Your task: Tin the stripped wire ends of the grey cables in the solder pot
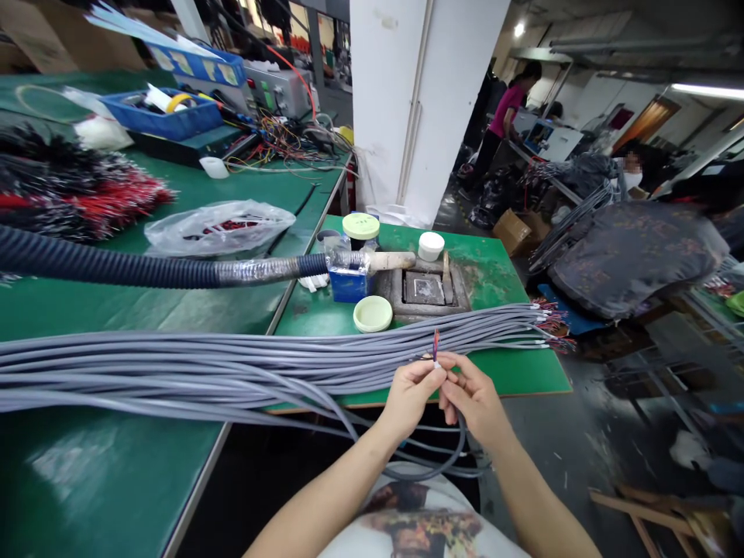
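Observation:
Both my hands meet at the stripped end of a grey cable (462,442), close to the front edge of the green table. My left hand (410,391) pinches the cable end, thumb against fingers. Its bare coloured wires (435,345) stick up above the fingertips in a thin bunch. My right hand (473,395) is closed on the same cable just below and to the right. From there the cable loops down below the table edge. Right behind my hands lies a thick bundle of grey cables (325,372), their stripped coloured ends (552,329) at the right.
A dark square solder pot (427,291) stands behind the bundle, beside a ribbed black hose (145,267), a blue box (350,285), a pale green lid (373,314) and a white tub (431,246). A white pillar (418,101) rises behind. Other people work at the right.

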Demonstrator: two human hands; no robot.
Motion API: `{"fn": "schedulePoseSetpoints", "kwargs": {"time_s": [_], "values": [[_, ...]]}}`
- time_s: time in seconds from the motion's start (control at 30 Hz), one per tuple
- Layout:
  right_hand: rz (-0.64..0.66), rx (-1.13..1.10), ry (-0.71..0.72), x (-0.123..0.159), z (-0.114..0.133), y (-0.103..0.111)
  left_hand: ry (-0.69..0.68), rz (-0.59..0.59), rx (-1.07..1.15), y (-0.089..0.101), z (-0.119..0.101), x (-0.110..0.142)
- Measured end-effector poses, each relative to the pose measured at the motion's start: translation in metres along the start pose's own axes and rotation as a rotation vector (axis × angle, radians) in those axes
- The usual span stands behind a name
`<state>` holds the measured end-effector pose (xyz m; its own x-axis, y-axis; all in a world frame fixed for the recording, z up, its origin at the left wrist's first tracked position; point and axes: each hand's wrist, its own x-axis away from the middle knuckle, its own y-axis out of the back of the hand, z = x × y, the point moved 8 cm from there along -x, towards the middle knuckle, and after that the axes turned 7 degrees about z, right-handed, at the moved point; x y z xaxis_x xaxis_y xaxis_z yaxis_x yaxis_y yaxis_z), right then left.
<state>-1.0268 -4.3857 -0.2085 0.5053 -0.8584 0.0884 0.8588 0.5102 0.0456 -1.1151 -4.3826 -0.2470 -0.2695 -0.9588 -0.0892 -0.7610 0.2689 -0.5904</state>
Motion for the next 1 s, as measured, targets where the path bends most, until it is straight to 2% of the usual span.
{"fn": "schedulePoseSetpoints", "kwargs": {"time_s": [0.07,0.17,0.33,0.47,0.57,0.63,0.7,0.8,0.87,1.0], "values": [[0.03,0.186,0.027,0.0,0.009,0.007,-0.017,-0.022,-0.038,0.002,-0.006,0.004],[-0.042,0.419,0.154,-0.002,0.033,0.019,-0.003,-0.019,-0.116,0.0,-0.011,0.008],[-0.087,0.52,0.302,-0.006,0.06,0.008,0.035,0.036,-0.163,-0.01,-0.006,0.013],[-0.091,0.42,0.279,-0.011,0.057,0.0,0.056,0.063,-0.175,-0.011,-0.006,0.017],[-0.116,0.274,0.264,-0.017,0.052,0.007,0.057,0.076,-0.217,-0.011,-0.009,0.021],[-0.179,0.18,0.303,-0.02,0.056,0.02,0.05,0.086,-0.226,-0.012,-0.007,0.024],[-0.298,0.066,0.376,-0.02,0.067,0.039,0.081,0.087,-0.197,-0.011,0.0,0.026],[-0.437,0.01,0.456,-0.018,0.084,0.062,0.138,0.017,-0.101,-0.002,0.012,0.028],[-0.383,0.138,0.412,-0.023,0.087,0.059,0.134,-0.039,-0.044,0.006,0.015,0.028],[-0.057,0.428,0.228,-0.037,0.066,0.025,0.103,-0.058,0.023,0.015,0.01,0.024]]}}
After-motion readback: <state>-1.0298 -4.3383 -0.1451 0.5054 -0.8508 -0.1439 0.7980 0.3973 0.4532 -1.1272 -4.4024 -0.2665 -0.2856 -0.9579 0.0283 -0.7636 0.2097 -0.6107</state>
